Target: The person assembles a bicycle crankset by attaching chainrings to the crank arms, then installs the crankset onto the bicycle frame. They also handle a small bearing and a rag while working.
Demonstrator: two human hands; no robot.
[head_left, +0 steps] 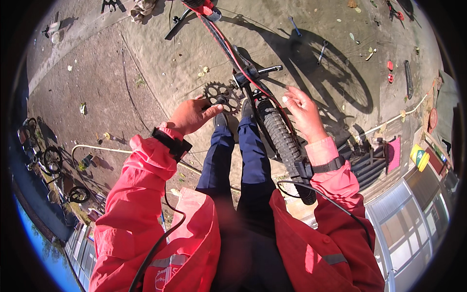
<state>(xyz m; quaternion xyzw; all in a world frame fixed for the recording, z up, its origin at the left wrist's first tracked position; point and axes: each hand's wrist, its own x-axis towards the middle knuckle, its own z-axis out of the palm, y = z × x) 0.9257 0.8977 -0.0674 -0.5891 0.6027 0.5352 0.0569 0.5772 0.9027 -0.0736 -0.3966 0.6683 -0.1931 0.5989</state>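
A dark toothed chainring (227,91) shows in front of my feet, beside the bicycle's frame. My left hand (192,116) grips its left edge, with the thumb across the near side and the other fingers partly hidden behind it. To the right of the frame, my right hand (305,113) is raised with its fingers loosely stretched, and I see nothing in it. The bicycle's knobby tyre (282,134) runs between my legs and right forearm. Red cables (242,68) follow the dark frame, and a crank arm (270,70) sticks out to the right.
Two wrenches lie on the concrete: a blue one (295,26) and a silver one (322,52). Small red parts (390,65) and a long black piece (408,80) are farther right. A pale hose (104,149) crosses the ground. Other bicycles (52,158) stand at the left.
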